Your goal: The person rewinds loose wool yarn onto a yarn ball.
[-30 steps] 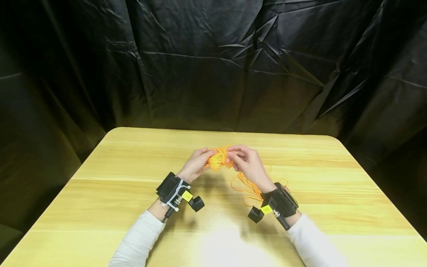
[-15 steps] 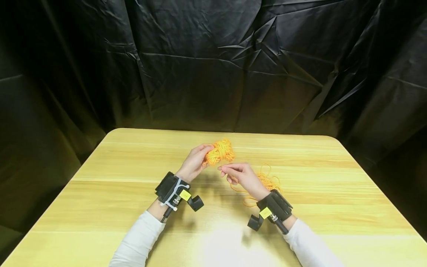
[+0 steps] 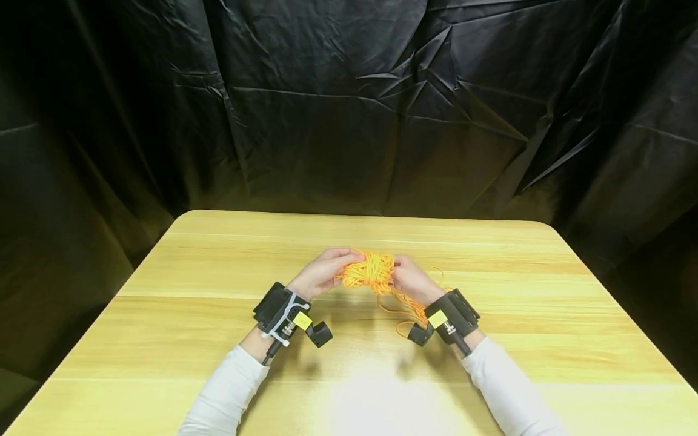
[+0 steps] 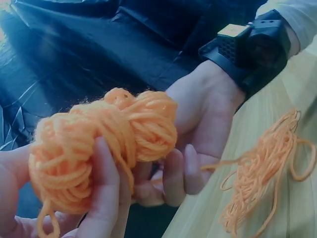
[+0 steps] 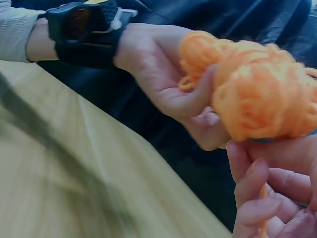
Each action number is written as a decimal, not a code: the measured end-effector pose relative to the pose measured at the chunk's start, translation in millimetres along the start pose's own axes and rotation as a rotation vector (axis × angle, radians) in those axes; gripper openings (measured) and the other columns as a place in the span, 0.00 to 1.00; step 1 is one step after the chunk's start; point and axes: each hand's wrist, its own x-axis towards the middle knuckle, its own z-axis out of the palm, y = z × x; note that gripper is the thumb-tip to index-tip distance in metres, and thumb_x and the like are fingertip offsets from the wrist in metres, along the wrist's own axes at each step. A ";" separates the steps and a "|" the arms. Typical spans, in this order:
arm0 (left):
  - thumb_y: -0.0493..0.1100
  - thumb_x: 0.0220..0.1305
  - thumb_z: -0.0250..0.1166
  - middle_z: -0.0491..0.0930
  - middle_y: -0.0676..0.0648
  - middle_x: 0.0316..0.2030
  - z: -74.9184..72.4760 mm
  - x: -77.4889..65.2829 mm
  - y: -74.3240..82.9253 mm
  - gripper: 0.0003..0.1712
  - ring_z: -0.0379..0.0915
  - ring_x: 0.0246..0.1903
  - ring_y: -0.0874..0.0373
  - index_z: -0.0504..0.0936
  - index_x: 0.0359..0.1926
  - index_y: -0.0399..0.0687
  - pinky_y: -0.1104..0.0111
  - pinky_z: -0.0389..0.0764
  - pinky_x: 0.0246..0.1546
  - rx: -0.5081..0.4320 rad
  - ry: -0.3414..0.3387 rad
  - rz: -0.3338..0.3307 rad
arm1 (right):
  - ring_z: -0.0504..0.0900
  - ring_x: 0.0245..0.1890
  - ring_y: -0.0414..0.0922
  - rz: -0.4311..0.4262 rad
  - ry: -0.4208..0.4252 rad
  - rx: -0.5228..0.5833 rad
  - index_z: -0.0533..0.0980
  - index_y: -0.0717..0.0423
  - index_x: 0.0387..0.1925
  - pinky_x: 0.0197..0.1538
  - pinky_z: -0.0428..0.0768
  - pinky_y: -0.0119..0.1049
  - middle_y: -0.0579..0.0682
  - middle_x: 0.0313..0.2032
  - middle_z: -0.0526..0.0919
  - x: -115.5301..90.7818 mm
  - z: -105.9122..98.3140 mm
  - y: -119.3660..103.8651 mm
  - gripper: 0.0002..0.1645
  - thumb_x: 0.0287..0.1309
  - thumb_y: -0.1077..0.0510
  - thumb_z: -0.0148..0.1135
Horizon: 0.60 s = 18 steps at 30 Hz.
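An orange yarn bundle (image 3: 369,270), wound tight round its middle, is held up over the table between both hands. My left hand (image 3: 323,272) grips its left end, thumb on the near side and fingers curled round it, as the left wrist view shows. At the bundle's right end is my right hand (image 3: 413,280), its fingers (image 5: 250,173) curled round a single strand of yarn (image 5: 264,198) just below the bundle (image 5: 270,94). In the left wrist view that strand runs from the right hand (image 4: 198,119) toward a loose heap of yarn (image 4: 262,173) on the table.
The wooden table (image 3: 163,339) has rounded far corners, and a black curtain (image 3: 327,151) hangs behind it. The loose yarn lies beneath and beside the right wrist. Each wrist wears a black strap with a camera (image 3: 320,333).
The right hand dropped below the bundle, then came back up to its right end. The left hand has lowered the bundle slightly and turned it more level.
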 end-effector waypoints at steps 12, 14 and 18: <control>0.40 0.59 0.57 0.73 0.50 0.28 -3.0 2.7 -9.1 0.07 0.71 0.30 0.61 0.73 0.33 0.39 0.69 0.75 0.35 0.179 0.014 -0.028 | 0.70 0.27 0.38 -0.084 0.138 -0.282 0.76 0.65 0.41 0.29 0.68 0.29 0.48 0.34 0.80 -5.0 -0.1 -33.3 0.16 0.56 0.56 0.56; 0.40 0.59 0.57 0.73 0.50 0.29 -3.0 3.4 -10.3 0.07 0.71 0.30 0.61 0.72 0.33 0.38 0.69 0.76 0.35 0.186 0.031 -0.030 | 0.68 0.24 0.39 -0.130 0.153 -0.315 0.77 0.64 0.40 0.27 0.66 0.28 0.49 0.31 0.81 -8.5 2.7 -38.9 0.15 0.57 0.56 0.56; 0.39 0.59 0.56 0.72 0.49 0.32 -2.5 4.5 -11.3 0.10 0.71 0.31 0.60 0.71 0.38 0.35 0.68 0.76 0.36 0.160 0.097 -0.038 | 0.70 0.25 0.40 -0.239 0.189 -0.391 0.78 0.62 0.40 0.28 0.67 0.28 0.51 0.29 0.81 -18.1 8.3 -48.1 0.15 0.57 0.55 0.56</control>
